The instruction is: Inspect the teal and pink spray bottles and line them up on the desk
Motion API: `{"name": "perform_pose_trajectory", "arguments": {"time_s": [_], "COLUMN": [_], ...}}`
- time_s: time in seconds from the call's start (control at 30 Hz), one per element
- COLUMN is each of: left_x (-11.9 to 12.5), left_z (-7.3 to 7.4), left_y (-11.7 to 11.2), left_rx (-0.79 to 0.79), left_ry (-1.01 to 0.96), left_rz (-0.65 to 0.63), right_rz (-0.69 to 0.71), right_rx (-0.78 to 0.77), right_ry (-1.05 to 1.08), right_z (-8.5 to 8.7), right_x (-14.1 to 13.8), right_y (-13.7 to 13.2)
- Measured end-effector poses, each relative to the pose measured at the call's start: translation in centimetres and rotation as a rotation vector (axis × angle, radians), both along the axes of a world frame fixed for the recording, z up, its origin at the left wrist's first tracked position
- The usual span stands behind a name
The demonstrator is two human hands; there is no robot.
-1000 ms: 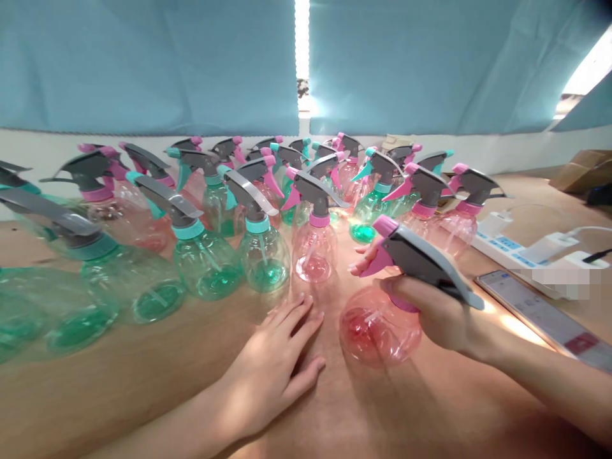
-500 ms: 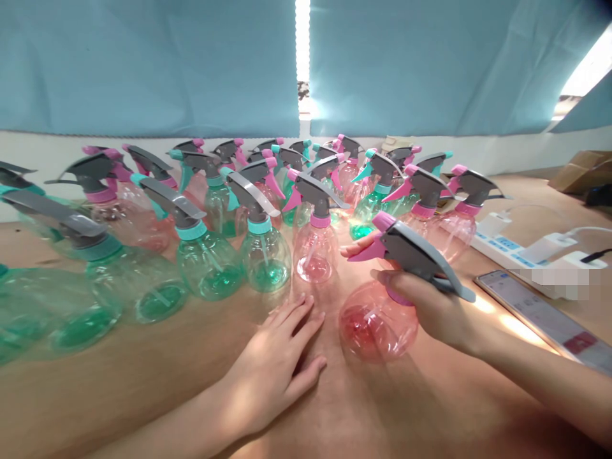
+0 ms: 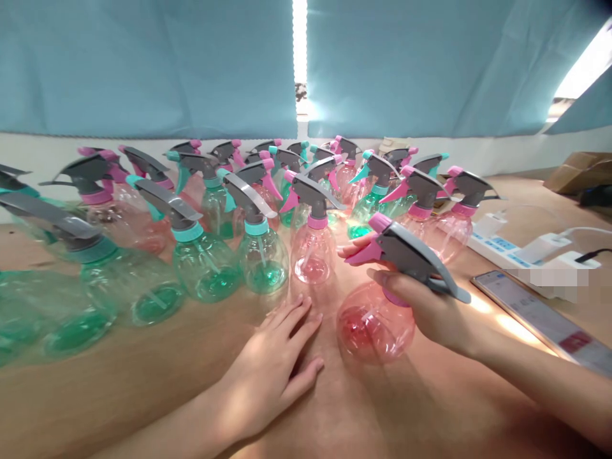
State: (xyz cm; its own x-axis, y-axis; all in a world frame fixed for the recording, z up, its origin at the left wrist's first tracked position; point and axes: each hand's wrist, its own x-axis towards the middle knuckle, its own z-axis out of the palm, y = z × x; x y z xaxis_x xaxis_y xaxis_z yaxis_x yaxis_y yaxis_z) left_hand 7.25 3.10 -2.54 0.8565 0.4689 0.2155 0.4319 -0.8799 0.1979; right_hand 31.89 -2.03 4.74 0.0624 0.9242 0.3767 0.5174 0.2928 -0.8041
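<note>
My right hand (image 3: 430,312) is wrapped round the neck of a pink spray bottle (image 3: 375,325) with a grey and pink trigger head. Its fingers reach behind the pink trigger, and the bottle's base appears to rest on the table. Flat on the table (image 3: 157,389) lies my left hand (image 3: 272,357), fingers spread and holding nothing. Just beyond it stand a small pink spray bottle (image 3: 314,255) and a green spray bottle (image 3: 262,264). Another green spray bottle (image 3: 205,271) is to their left.
Several more green and pink spray bottles crowd the left and back. On the right are a phone (image 3: 540,319), a white power strip (image 3: 507,248) with plugs and cables, and a cardboard box (image 3: 578,172). Blue curtains (image 3: 153,70) hang behind.
The whole view has shifted very slightly. Both hands and the held spray bottle keep their places on the table.
</note>
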Motion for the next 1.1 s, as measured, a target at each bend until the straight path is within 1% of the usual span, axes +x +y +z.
{"name": "perform_pose_trajectory", "arguments": {"time_s": [0.17,0.4,0.53,0.7,0.83,1.0,1.1], "left_x": [0.0,0.2,0.2,0.3,0.3,0.3,0.2], "left_z": [-0.2,0.4,0.6,0.9,0.9,1.0,0.8], "left_y": [0.0,-0.1,-0.1,-0.2,-0.1,-0.2,-0.1], "left_rx": [-0.005,-0.040,-0.038,-0.045,-0.041,-0.046,-0.045], "left_ry": [-0.018,0.001,-0.014,0.022,0.017,0.040,0.028], "left_rz": [-0.002,0.009,0.004,0.008,0.005,0.011,0.011], "right_rz": [-0.030,0.010,0.029,0.047,0.038,0.021,0.008], "right_rx": [-0.009,0.012,-0.001,-0.007,0.013,-0.005,-0.004], "right_ry": [0.013,0.054,0.069,0.064,0.076,0.072,0.065], "right_z": [0.0,0.2,0.3,0.1,0.0,-0.1,-0.1], "right_x": [-0.1,-0.3,-0.3,-0.1,-0.2,-0.2,-0.2], "right_y": [0.0,0.1,-0.1,-0.1,-0.1,0.0,0.0]}}
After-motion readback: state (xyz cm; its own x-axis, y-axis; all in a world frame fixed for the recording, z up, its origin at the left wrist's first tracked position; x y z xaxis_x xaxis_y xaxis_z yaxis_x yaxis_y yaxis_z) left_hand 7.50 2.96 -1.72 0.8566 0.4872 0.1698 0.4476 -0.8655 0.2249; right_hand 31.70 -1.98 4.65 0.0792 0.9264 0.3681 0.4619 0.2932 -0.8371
